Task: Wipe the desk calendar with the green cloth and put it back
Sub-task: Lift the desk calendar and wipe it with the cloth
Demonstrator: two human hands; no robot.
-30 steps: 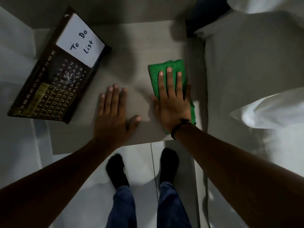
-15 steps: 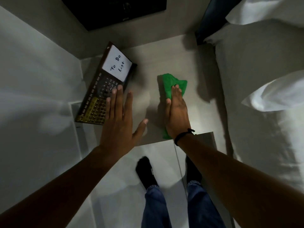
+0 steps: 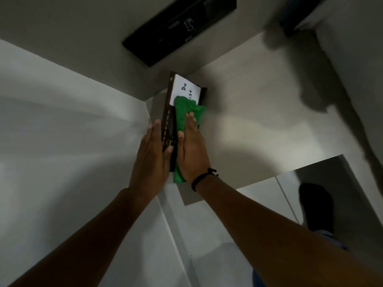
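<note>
Green, soft and crumpled, the cloth (image 3: 187,112) is pressed against the face of a desk calendar (image 3: 170,123) by the right hand (image 3: 191,148). This hand lies flat, its fingers (image 3: 190,123) straight and close together on top of the fabric, not closed around it; a fold of the cloth hangs out below the palm near the wrist, which wears a thin dark band (image 3: 202,179).

The calendar is a flat, stiff, dark brown board, long and rectangular, tilted up on edge at the left side of a pale grey, smooth matte tabletop (image 3: 259,121). A narrow column of small pale month abbreviations runs down its visible strip. A white paper note (image 3: 185,91) with handwritten black letters (only "Do" and part of a second word show above the cloth) covers its upper end.

The left hand (image 3: 151,160) braces the calendar's outer side, palm flat against it, fingers extended and together, the thumb tip resting on the front face. So the board sits sandwiched between the two palms, with the cloth between it and the right hand.

Above, a glossy black rectangular panel (image 3: 180,27) sits on the grey wall. At lower right, a dark sock (image 3: 317,206) rests on shiny pale floor tiles (image 3: 207,235).
</note>
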